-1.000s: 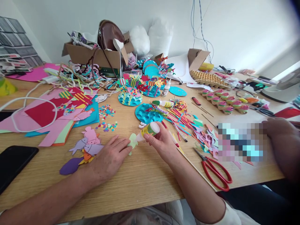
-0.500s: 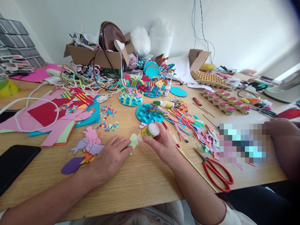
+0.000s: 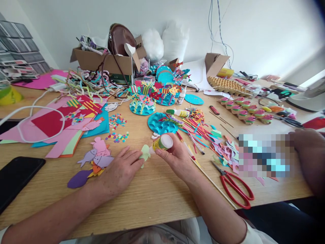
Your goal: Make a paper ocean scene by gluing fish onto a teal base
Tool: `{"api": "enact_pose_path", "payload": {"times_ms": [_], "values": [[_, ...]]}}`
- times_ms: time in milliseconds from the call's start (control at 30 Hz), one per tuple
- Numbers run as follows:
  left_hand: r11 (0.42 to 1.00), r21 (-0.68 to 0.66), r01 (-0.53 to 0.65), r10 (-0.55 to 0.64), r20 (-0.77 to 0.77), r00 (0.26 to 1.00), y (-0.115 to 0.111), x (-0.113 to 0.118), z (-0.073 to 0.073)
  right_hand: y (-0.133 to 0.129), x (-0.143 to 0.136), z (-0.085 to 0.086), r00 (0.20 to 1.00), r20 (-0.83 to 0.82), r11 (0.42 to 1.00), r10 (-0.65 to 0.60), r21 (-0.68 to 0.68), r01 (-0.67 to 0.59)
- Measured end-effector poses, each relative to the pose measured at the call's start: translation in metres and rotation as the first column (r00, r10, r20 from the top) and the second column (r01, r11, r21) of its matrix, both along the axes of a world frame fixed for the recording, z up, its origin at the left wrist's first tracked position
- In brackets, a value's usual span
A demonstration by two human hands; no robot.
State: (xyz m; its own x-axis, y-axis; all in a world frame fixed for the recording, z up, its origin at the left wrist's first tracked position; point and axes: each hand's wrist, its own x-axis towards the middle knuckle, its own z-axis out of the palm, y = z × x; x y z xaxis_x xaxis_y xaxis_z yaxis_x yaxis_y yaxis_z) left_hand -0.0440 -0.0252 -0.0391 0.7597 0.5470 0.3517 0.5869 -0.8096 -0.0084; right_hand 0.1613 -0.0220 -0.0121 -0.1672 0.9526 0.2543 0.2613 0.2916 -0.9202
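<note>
Fingers (image 3: 134,158) slightly spread, palm down, the left hand (image 3: 121,173) touches pale-green cut paper (image 3: 145,152); the right hand (image 3: 175,156) pinches a tilted white yellow-labelled bottle (image 3: 163,142).

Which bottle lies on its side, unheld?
The green-capped bottle; the upright bottle stands behind it, and the right hand holds the third bottle.

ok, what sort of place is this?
Probably a craft workspace, though home, classroom or studio I can't tell. Signs: a pile of cut paper fish, red-handled scissors, and a glue bottle in the person's right hand.
</note>
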Motion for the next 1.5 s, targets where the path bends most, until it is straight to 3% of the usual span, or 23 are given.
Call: {"api": "enact_pose_path", "payload": {"times_ms": [400,1500], "values": [[0.999,-0.032,0.003,-0.003,-0.010,1.000,-0.0002,0.0001,0.0011,-0.0024,-0.0002,0.0057,0.993,0.115,0.999,0.014,0.027,-0.017],[0.999,-0.048,-0.003,0.002,-0.020,1.000,-0.0008,0.0002,0.0012,-0.0014,0.0005,0.0025,0.996,0.086,0.999,0.019,0.026,-0.022]]}}
